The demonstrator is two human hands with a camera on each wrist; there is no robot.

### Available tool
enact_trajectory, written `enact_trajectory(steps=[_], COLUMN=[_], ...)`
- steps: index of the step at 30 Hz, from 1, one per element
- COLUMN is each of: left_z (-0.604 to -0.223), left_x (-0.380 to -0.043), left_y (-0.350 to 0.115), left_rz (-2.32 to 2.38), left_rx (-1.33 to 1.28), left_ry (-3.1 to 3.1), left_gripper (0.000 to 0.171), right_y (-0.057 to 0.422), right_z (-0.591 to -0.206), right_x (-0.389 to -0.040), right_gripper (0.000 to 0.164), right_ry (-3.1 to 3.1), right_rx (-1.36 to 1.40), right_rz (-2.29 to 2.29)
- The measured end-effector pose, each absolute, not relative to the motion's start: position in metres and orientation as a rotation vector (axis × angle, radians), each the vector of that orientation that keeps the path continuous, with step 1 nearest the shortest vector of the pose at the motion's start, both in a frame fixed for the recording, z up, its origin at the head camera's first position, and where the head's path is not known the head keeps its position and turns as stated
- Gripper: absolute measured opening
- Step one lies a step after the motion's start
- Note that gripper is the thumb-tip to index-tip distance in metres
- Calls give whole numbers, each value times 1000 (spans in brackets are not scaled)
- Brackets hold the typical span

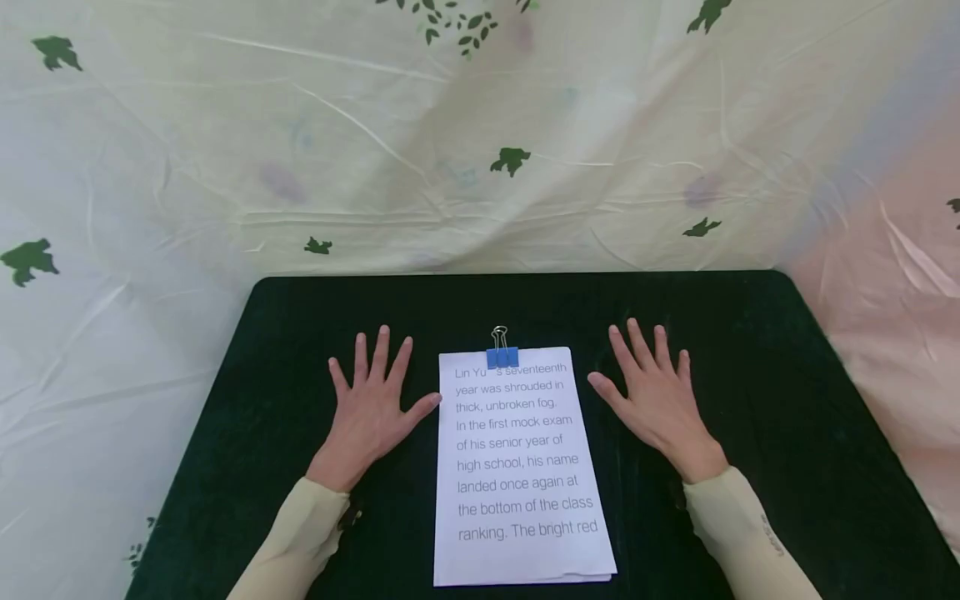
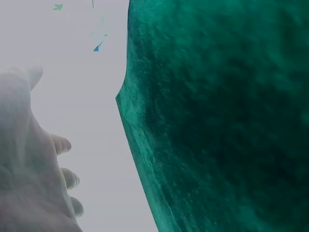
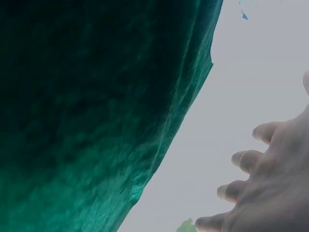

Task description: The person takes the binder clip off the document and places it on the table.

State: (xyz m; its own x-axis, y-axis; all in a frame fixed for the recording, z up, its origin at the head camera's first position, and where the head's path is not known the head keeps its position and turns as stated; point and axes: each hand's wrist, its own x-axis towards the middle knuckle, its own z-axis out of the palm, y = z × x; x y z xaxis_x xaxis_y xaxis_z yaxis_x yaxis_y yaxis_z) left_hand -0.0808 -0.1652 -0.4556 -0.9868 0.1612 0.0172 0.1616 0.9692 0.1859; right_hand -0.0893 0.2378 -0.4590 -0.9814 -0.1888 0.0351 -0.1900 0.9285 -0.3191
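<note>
A stack of white printed paper [image 1: 517, 467] lies on the dark green table, its upper edge held by a blue binder clip [image 1: 502, 358] with silver wire handles. To its left, my left hand [image 1: 371, 412] is palm down with fingers spread, the thumb tip right at the paper's left edge. My right hand [image 1: 656, 400] is likewise spread, a short way off the paper's right side. Neither hand holds anything. In the left wrist view the left hand [image 2: 34, 169] shows pale at the left; in the right wrist view the right hand [image 3: 270, 179] appears at lower right.
The green cloth-covered table [image 1: 765, 375] has rounded far corners. Behind it hangs a pale curtain [image 1: 420, 183] printed with green birds and leaves, reaching down both sides of the table.
</note>
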Motion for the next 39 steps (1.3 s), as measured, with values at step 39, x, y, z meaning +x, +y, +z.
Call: enact_trajectory(steps=[39], left_z=[-467], left_x=[-113], left_y=[-133], left_rz=[-736], left_rx=[-322], left_ry=[-3116], left_gripper=[89], right_y=[197], right_z=[-474], right_x=[-114], right_gripper=[82], right_ry=[-3116], right_rx=[422], right_rz=[930])
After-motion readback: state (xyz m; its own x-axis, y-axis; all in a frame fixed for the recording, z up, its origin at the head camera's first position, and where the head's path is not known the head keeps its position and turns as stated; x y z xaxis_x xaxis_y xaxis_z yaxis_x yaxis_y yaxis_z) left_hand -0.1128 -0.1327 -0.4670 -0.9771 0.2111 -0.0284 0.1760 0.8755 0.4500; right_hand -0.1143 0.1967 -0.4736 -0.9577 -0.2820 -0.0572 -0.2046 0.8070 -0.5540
